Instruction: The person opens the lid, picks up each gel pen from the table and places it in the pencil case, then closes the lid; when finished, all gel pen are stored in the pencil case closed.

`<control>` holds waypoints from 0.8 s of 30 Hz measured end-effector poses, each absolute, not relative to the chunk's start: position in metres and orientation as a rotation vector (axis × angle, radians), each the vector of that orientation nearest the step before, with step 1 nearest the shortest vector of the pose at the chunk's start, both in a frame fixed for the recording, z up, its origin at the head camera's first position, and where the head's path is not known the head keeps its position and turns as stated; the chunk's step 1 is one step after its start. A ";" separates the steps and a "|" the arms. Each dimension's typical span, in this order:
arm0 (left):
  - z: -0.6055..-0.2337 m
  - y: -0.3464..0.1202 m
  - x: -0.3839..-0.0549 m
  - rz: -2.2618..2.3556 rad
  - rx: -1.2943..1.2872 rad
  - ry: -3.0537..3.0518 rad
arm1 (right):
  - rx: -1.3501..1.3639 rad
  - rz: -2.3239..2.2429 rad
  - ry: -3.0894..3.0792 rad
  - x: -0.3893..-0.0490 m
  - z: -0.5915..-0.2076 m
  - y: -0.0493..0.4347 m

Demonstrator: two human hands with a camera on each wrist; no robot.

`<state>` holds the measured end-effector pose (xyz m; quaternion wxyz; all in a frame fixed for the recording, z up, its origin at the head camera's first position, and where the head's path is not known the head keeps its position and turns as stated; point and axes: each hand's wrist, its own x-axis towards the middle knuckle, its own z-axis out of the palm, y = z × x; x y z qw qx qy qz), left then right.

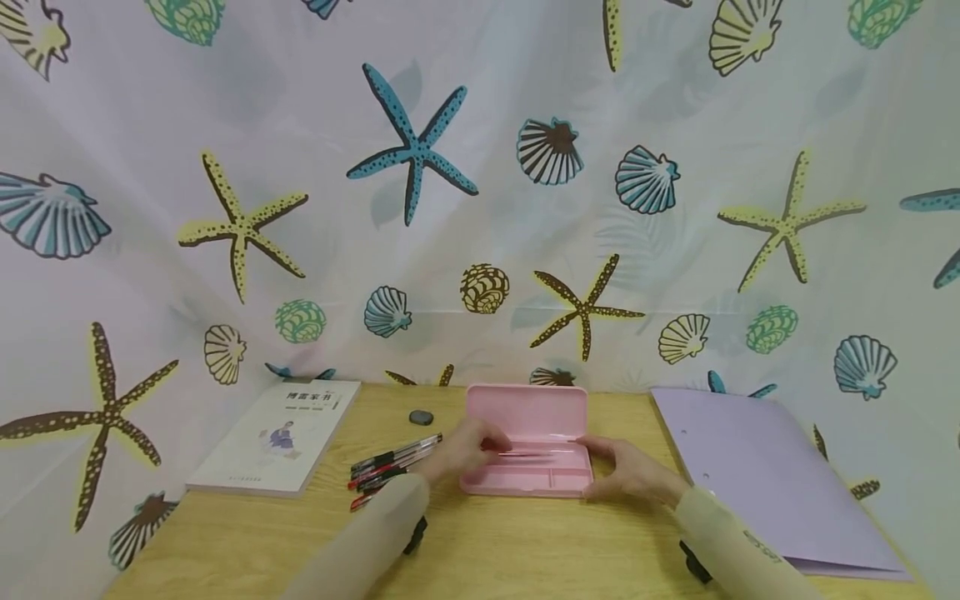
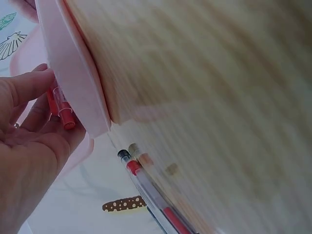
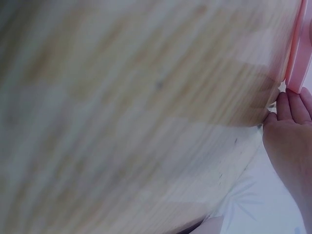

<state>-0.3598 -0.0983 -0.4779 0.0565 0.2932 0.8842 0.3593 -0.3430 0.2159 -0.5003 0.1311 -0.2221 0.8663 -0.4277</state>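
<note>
A pink pencil case (image 1: 525,410) lies with its lid raised on the wooden table. My left hand (image 1: 467,448) reaches over its left part and pinches a red pen (image 2: 64,109) between thumb and fingers, low within the tray. The pen's far length shows faintly in the head view. At the case's right end, my right hand (image 1: 628,472) touches the side with fingertips and thumb spread. In the right wrist view those fingers (image 3: 294,109) look nearly straight against the pink edge.
Several black and red pens (image 1: 393,458) lie left of the case. A dark eraser (image 1: 422,417) sits behind them. There is a white book (image 1: 277,437) at the left and a purple folder (image 1: 772,475) at the right. A patterned curtain (image 1: 480,233) hangs behind the table.
</note>
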 end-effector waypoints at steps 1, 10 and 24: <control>-0.478 -0.097 -0.359 1.077 0.887 2.686 | -0.641 -1.237 2.521 -0.343 -0.501 0.216; -0.477 -0.093 -0.357 0.997 0.839 2.665 | -0.620 -1.228 2.525 -0.342 -0.499 0.214; -0.474 -0.099 -0.354 1.071 0.772 2.575 | -0.629 -1.226 2.513 -0.340 -0.496 0.215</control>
